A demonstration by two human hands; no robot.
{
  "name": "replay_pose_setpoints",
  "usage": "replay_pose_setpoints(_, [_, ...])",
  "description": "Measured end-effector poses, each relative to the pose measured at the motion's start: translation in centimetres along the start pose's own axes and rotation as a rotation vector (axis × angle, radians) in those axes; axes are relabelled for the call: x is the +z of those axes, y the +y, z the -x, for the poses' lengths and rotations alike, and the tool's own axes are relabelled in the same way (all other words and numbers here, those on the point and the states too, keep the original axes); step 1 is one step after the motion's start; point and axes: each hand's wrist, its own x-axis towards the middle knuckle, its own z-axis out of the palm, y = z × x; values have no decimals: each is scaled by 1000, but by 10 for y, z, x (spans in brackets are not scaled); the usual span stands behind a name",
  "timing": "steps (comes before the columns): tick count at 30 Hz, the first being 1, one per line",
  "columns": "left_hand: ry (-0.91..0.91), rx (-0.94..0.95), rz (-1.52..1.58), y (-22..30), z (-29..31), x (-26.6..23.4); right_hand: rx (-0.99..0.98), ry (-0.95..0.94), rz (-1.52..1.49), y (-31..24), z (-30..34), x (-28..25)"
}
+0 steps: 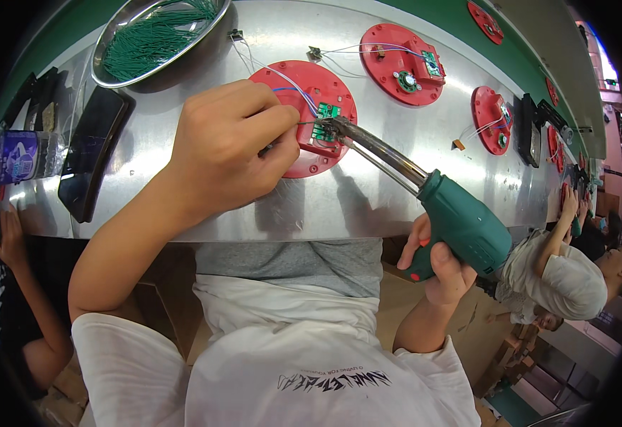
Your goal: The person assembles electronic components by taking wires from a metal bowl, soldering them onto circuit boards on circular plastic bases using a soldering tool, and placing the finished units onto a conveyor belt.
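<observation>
A red round plastic plate (325, 164) lies on the metal table before me, with a small green circuit board (326, 122) fixed on it. White and blue wires (289, 85) run to the board's upper edge. At the board's left side my left hand (236, 139) is closed, thumb and forefinger pinching what looks like a thin green wire (306, 123). Wrapped round the handle of a green soldering gun (464, 220) is my right hand (435, 263). The gun's metal tip touches or nearly touches the board; the exact contact point is too small to tell.
A metal bowl (101, 60) of green wires stands at the far left, above a black phone-like slab (94, 153) and a purple packet (23, 156). More red plates (378, 46) with boards and wires lie to the right, near a black case (529, 132). Other people sit on both sides.
</observation>
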Motion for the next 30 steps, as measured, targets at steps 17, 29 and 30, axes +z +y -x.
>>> replay_pose_setpoints(17, [-21,-15,12,1,-1,-1,-99,132,-76,17,-18,-15])
replay_pose_setpoints(29, [158,-37,-16,5,-9,-10,-81,144,-129,23,-15,-22])
replay_pose_setpoints(30, [156,-35,-14,6,-10,-12,-104,134,-96,23,-14,-21])
